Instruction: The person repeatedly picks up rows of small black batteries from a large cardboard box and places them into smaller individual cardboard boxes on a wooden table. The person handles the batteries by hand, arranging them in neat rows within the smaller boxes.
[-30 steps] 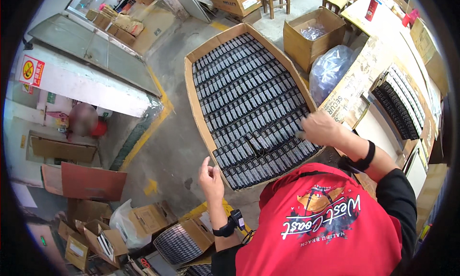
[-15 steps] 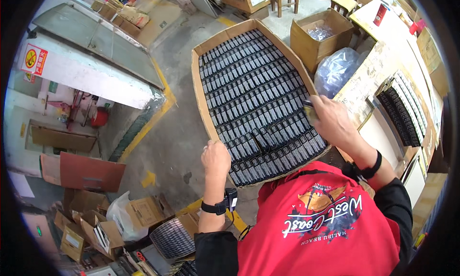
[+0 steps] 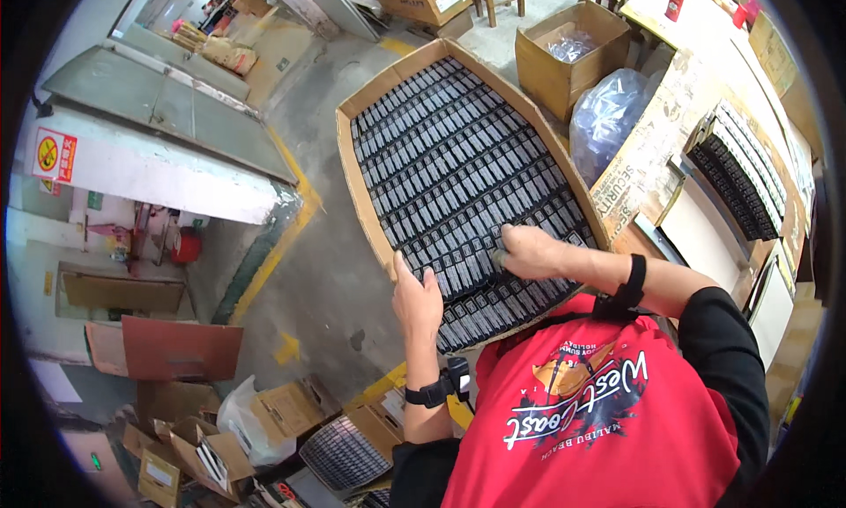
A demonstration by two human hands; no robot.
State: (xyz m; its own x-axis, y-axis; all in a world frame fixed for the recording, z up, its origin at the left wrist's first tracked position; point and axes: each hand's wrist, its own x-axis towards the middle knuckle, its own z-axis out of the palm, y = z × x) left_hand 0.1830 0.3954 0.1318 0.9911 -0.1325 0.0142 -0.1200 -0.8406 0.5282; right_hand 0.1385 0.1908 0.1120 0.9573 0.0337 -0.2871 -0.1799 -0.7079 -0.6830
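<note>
A shallow cardboard tray sits in front of my body, filled with close rows of small black rectangular pieces with pale grey faces. My left hand is closed on the tray's left edge, the thumb on the inner side. Over the nearer rows, my right hand is closed with its fingertips down among the pieces. Whatever lies between those fingertips is too small and covered to make out. A dark gap runs between the rows just below the right hand.
At right, a worktable carries a curved stack of black-and-white strips and a red can. An open carton and a clear plastic bag stand beyond the tray. Several cartons lie lower left.
My right hand has moved from the tray's right edge leftward over the rows. My left hand still holds the left edge, now with its thumb raised into view. The whole view has shifted slightly.
</note>
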